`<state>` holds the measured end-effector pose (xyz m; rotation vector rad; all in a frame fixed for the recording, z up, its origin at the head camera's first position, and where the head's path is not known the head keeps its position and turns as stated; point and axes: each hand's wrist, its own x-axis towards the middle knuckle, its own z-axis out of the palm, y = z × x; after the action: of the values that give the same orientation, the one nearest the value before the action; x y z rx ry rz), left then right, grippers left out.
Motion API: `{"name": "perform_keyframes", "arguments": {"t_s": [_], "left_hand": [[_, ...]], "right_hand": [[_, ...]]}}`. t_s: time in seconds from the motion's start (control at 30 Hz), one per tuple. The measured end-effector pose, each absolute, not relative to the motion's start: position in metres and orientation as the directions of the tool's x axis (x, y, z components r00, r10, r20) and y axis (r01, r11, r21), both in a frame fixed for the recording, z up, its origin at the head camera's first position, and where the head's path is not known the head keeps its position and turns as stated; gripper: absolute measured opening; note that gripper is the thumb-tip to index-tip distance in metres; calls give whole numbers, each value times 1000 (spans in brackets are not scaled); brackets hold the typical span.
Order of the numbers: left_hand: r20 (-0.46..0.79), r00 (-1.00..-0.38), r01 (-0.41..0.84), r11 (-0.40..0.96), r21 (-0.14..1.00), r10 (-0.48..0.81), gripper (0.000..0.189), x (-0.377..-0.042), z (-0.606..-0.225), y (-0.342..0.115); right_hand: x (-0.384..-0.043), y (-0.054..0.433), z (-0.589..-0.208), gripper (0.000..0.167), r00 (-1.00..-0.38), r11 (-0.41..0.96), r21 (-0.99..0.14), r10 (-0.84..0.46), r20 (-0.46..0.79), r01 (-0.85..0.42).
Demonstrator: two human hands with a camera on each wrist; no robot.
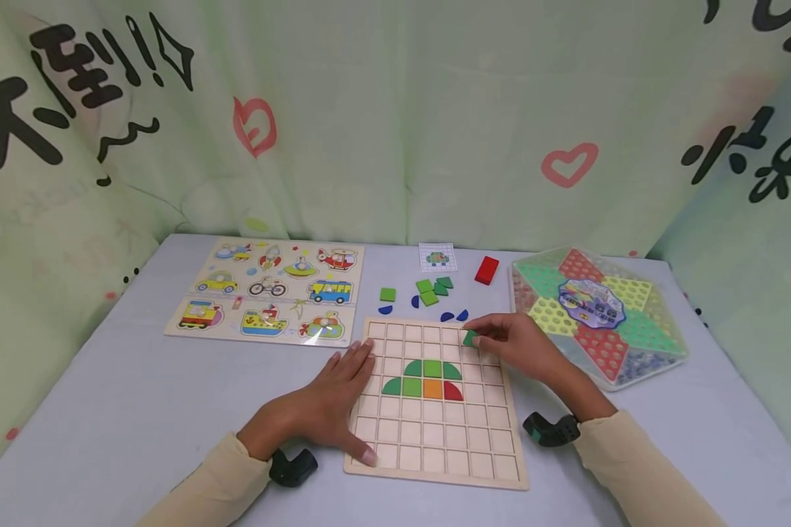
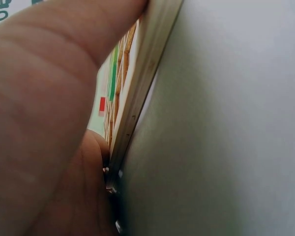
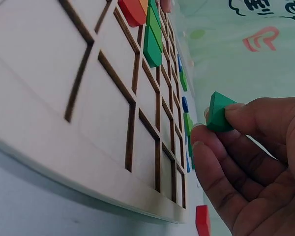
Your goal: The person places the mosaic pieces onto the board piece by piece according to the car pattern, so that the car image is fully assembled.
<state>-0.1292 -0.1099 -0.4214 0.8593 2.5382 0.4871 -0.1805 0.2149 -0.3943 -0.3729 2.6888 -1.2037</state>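
Note:
A wooden grid board [image 1: 435, 461] lies on the table between the hands. Near its middle, green pieces [image 1: 432, 368], an orange square [image 1: 432, 389] and a red quarter-round [image 1: 452, 391] fill two neighbouring rows of cells. The left hand [image 1: 329, 399] rests on the board's left edge, its fingers stretched and the thumb spread toward the near corner. Over the board's far right corner, the right hand [image 1: 521, 344] pinches a small dark green piece [image 3: 220, 112] between thumb and fingers. The right wrist view shows this piece held clear of the board; its full outline is partly covered.
Behind the board lie loose green pieces [image 1: 428, 297], blue half-rounds [image 1: 385, 309], a red block [image 1: 486, 270] and a pattern card [image 1: 438, 258]. A vehicle puzzle board [image 1: 237, 307] sits at the left. A hexagonal packaged game board [image 1: 593, 315] lies right, close to the right forearm.

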Motion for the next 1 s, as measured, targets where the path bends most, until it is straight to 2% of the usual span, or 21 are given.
{"name": "perform_keyframes", "arguments": {"t_s": [0.37,0.63,0.83,1.0], "left_hand": [[-260,-719,496,738,457,644,134,-130,-422,-112],[-268,-725,488,748,451,634,135,-129,-422,-111],[-269,-726,486,749,451,633,136,-130,-421,-110],[-274,-724,488,751,445,633,136,-130,-421,-110]], "right_hand": [[-165,217,-393,19,-911,632,-738,-408,-56,-237],[-156,217,-391,20,-864,636,-743,-475,-166,-207],[-152,217,-389,21,-823,615,-753,-538,-184,-234],[-151,216,-391,18,-816,615,-754,-544,-195,-230]]}}
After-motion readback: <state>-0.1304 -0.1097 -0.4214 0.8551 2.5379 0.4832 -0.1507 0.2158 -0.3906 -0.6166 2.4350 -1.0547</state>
